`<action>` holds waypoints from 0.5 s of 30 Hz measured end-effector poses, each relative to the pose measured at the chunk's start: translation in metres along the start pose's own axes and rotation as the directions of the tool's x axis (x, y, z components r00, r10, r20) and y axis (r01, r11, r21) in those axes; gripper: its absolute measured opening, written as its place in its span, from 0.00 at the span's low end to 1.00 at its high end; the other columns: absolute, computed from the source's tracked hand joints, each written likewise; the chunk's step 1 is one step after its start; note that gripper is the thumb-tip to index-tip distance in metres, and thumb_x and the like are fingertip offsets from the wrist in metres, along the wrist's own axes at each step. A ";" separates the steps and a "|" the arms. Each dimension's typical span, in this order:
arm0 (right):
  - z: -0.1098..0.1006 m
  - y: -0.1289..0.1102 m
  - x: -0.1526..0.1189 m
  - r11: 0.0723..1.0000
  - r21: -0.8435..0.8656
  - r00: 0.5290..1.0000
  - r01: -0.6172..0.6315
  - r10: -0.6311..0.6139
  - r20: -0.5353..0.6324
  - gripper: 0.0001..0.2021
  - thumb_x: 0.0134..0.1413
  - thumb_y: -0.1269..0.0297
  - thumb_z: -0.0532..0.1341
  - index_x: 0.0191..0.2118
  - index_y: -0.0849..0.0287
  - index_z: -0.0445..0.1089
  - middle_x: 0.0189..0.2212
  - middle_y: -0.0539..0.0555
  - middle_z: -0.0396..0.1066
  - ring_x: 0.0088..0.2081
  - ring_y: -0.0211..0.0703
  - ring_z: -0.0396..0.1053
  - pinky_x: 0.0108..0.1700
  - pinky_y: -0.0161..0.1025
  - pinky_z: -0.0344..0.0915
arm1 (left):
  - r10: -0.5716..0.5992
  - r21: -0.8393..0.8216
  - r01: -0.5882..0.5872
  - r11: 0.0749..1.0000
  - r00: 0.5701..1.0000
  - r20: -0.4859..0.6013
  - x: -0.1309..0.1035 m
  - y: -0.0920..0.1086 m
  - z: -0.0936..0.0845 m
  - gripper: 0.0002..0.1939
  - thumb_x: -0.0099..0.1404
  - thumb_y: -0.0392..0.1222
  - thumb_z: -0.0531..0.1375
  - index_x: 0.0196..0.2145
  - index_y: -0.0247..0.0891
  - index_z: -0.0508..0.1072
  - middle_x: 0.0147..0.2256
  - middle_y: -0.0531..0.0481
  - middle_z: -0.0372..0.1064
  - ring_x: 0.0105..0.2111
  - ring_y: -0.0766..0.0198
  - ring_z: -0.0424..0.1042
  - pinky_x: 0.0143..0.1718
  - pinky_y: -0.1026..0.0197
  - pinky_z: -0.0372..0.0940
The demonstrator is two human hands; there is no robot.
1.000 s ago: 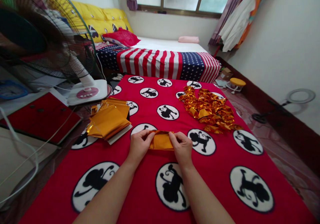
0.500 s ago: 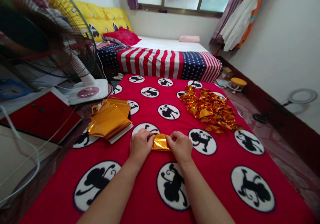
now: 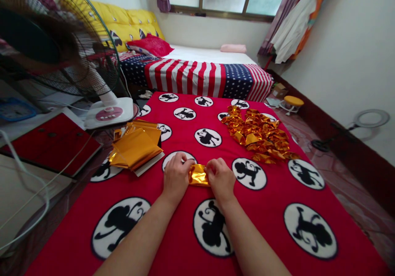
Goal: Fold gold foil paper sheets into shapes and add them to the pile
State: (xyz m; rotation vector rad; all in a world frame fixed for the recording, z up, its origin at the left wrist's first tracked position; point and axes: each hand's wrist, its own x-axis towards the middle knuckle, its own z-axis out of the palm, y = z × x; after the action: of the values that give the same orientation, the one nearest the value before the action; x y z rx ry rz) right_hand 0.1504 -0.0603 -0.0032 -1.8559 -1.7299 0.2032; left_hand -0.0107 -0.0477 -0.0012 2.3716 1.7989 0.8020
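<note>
A small folded piece of shiny gold foil paper [image 3: 199,175] lies at the middle of the red cloth [image 3: 173,243]. My left hand [image 3: 178,177] pinches its left end, and my right hand [image 3: 220,180] pinches its right end; the fingertips of both are partly hidden. Left of my hands rests a stack of flat gold foil sheets [image 3: 135,146]. Beyond my right hand spreads a heap of folded gold foil pieces [image 3: 257,134].
A standing fan [image 3: 109,107] is at the left beside a red panel [image 3: 52,140]. Past the cloth's far edge is a bed with a flag-patterned cover [image 3: 191,76]. On the floor at right are a yellow stool [image 3: 293,101] and a ring light [image 3: 372,118].
My fingers have shifted slightly at both ends of the foil piece, the left ones lifting a little. The foil itself stays in nearly the same spot.
</note>
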 end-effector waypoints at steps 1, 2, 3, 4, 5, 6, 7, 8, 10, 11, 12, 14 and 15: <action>-0.001 0.000 0.000 1.000 -0.009 1.000 0.013 -0.013 0.023 0.04 0.57 0.65 0.61 0.33 0.53 0.74 0.31 0.46 0.68 0.29 0.34 0.65 0.27 0.34 0.48 | 0.044 0.008 -0.044 0.999 0.999 0.014 0.000 0.000 0.000 0.08 0.63 0.34 0.59 0.35 0.43 0.77 0.39 0.46 0.68 0.40 0.56 0.67 0.41 0.56 0.60; -0.001 -0.001 0.001 1.000 -0.018 0.999 0.021 -0.020 0.050 0.05 0.58 0.65 0.61 0.33 0.51 0.75 0.31 0.46 0.68 0.29 0.34 0.65 0.27 0.34 0.48 | 0.082 0.006 -0.083 0.997 0.996 0.034 0.001 0.000 -0.001 0.07 0.63 0.34 0.59 0.33 0.42 0.77 0.38 0.46 0.68 0.39 0.56 0.66 0.40 0.56 0.60; -0.003 -0.001 0.002 0.999 -0.029 0.997 0.023 -0.021 0.077 0.06 0.58 0.65 0.61 0.33 0.50 0.76 0.31 0.46 0.69 0.28 0.34 0.66 0.26 0.35 0.48 | 0.113 -0.008 -0.113 0.994 0.992 0.056 0.002 -0.002 -0.001 0.08 0.63 0.34 0.59 0.32 0.42 0.77 0.37 0.47 0.69 0.39 0.56 0.66 0.40 0.56 0.60; -0.004 -0.002 0.004 0.999 -0.040 0.995 0.022 -0.018 0.102 0.07 0.58 0.65 0.61 0.33 0.48 0.77 0.30 0.46 0.69 0.28 0.34 0.66 0.26 0.35 0.47 | 0.136 -0.032 -0.134 0.990 0.987 0.079 0.002 -0.003 -0.001 0.08 0.62 0.33 0.59 0.32 0.42 0.78 0.36 0.47 0.69 0.39 0.56 0.65 0.39 0.56 0.60; -0.005 -0.002 0.006 0.998 -0.053 0.992 0.018 -0.012 0.122 0.07 0.58 0.65 0.61 0.33 0.47 0.78 0.30 0.46 0.69 0.28 0.34 0.66 0.26 0.35 0.48 | 0.151 -0.060 -0.145 0.988 0.984 0.100 0.003 -0.005 -0.002 0.09 0.62 0.31 0.59 0.33 0.42 0.78 0.36 0.47 0.70 0.39 0.57 0.65 0.40 0.57 0.60; -0.007 -0.003 0.007 0.998 -0.066 0.990 0.014 -0.005 0.139 0.08 0.57 0.65 0.62 0.33 0.46 0.78 0.30 0.47 0.69 0.28 0.35 0.66 0.26 0.35 0.48 | 0.160 -0.088 -0.150 0.985 0.980 0.116 0.003 -0.007 -0.003 0.10 0.62 0.30 0.58 0.34 0.42 0.78 0.36 0.47 0.71 0.40 0.57 0.66 0.40 0.57 0.61; -0.008 -0.004 0.009 0.997 -0.079 0.988 0.009 0.003 0.156 0.08 0.57 0.65 0.62 0.33 0.46 0.79 0.30 0.47 0.69 0.29 0.35 0.67 0.27 0.35 0.48 | 0.164 -0.112 -0.150 0.982 0.978 0.130 0.004 -0.009 -0.004 0.11 0.63 0.31 0.58 0.36 0.42 0.78 0.37 0.47 0.71 0.40 0.58 0.66 0.41 0.57 0.61; -0.009 -0.004 0.011 0.996 -0.093 0.985 0.004 0.012 0.172 0.09 0.57 0.65 0.62 0.34 0.45 0.79 0.31 0.47 0.70 0.29 0.35 0.67 0.27 0.35 0.49 | 0.163 -0.130 -0.145 0.981 0.976 0.141 0.004 -0.010 -0.005 0.10 0.63 0.32 0.58 0.37 0.43 0.78 0.38 0.48 0.72 0.41 0.58 0.66 0.42 0.57 0.61; -0.011 -0.005 0.014 0.992 -0.126 0.979 -0.005 0.031 0.203 0.09 0.57 0.65 0.61 0.35 0.44 0.79 0.31 0.48 0.70 0.29 0.36 0.68 0.28 0.36 0.50 | 0.155 -0.149 -0.131 0.980 0.975 0.160 0.004 -0.011 -0.008 0.08 0.63 0.37 0.61 0.38 0.44 0.79 0.40 0.48 0.72 0.42 0.58 0.67 0.44 0.56 0.62; -0.011 -0.006 0.015 0.990 -0.143 0.976 -0.005 0.035 0.213 0.10 0.57 0.66 0.61 0.35 0.44 0.79 0.32 0.49 0.70 0.30 0.37 0.68 0.29 0.36 0.50 | 0.147 -0.152 -0.122 0.981 0.975 0.168 0.004 -0.011 -0.010 0.07 0.62 0.40 0.62 0.38 0.44 0.79 0.41 0.49 0.72 0.42 0.57 0.67 0.46 0.55 0.62; -0.012 -0.007 0.015 0.987 -0.160 0.975 0.001 0.034 0.218 0.10 0.58 0.66 0.61 0.35 0.44 0.79 0.32 0.49 0.71 0.30 0.38 0.68 0.29 0.37 0.50 | 0.139 -0.153 -0.112 0.982 0.974 0.177 0.004 -0.011 -0.011 0.07 0.60 0.42 0.64 0.38 0.44 0.79 0.41 0.49 0.72 0.42 0.57 0.67 0.46 0.55 0.62; -0.012 -0.011 0.013 0.981 -0.192 0.979 0.026 0.015 0.205 0.09 0.58 0.65 0.61 0.36 0.45 0.79 0.32 0.51 0.71 0.33 0.40 0.68 0.31 0.38 0.51 | 0.124 -0.152 -0.094 0.984 0.973 0.195 0.004 -0.010 -0.012 0.07 0.59 0.42 0.65 0.37 0.45 0.79 0.41 0.49 0.72 0.42 0.57 0.67 0.46 0.55 0.62; -0.013 -0.013 0.012 0.977 -0.208 0.980 0.041 0.001 0.197 0.09 0.58 0.64 0.61 0.37 0.46 0.79 0.33 0.52 0.71 0.34 0.42 0.68 0.32 0.38 0.52 | 0.120 -0.153 -0.089 0.984 0.971 0.206 0.004 -0.010 -0.013 0.07 0.58 0.42 0.65 0.36 0.44 0.79 0.41 0.49 0.72 0.42 0.57 0.67 0.45 0.55 0.62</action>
State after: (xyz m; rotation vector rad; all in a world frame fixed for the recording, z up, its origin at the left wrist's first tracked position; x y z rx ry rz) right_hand 0.1469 -0.0533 0.0174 -2.0267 -1.9692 0.2066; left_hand -0.0244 -0.0438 0.0080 2.3729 1.4936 0.6326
